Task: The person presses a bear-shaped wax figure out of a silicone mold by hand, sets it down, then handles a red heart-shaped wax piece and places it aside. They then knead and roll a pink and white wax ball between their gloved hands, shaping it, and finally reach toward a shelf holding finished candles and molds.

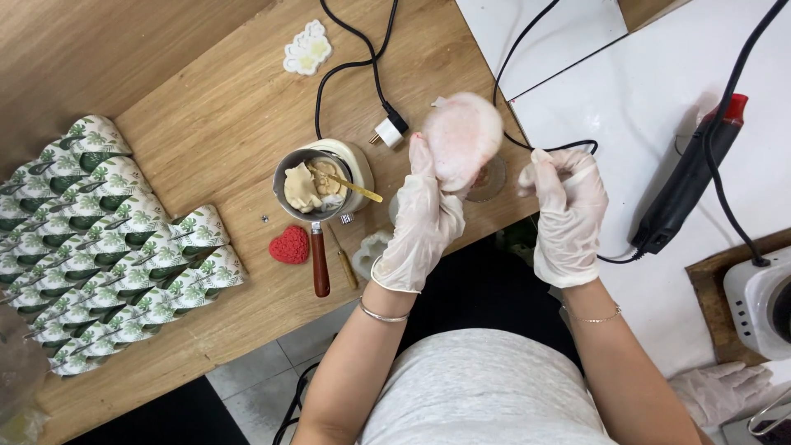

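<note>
Left hand, gloved, holds a round pink mould up above the worktop; right hand, loosely closed, grips nothing visible. Seemingly mid-demoulding; peeling calls for both hands. Melting pot sits just left.

wooden table | melting pot | red heart | packets

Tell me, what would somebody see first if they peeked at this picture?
Probably the two gloved hands in the middle: the left hand holds up a round, pale pink fluffy-looking piece, while the right hand is closed beside it. Next, the rows of leaf-patterned packets fanned out on the left of the wooden table. Between them sits a small metal pot with pale lumps inside, and a red heart shape by its handle.
</note>
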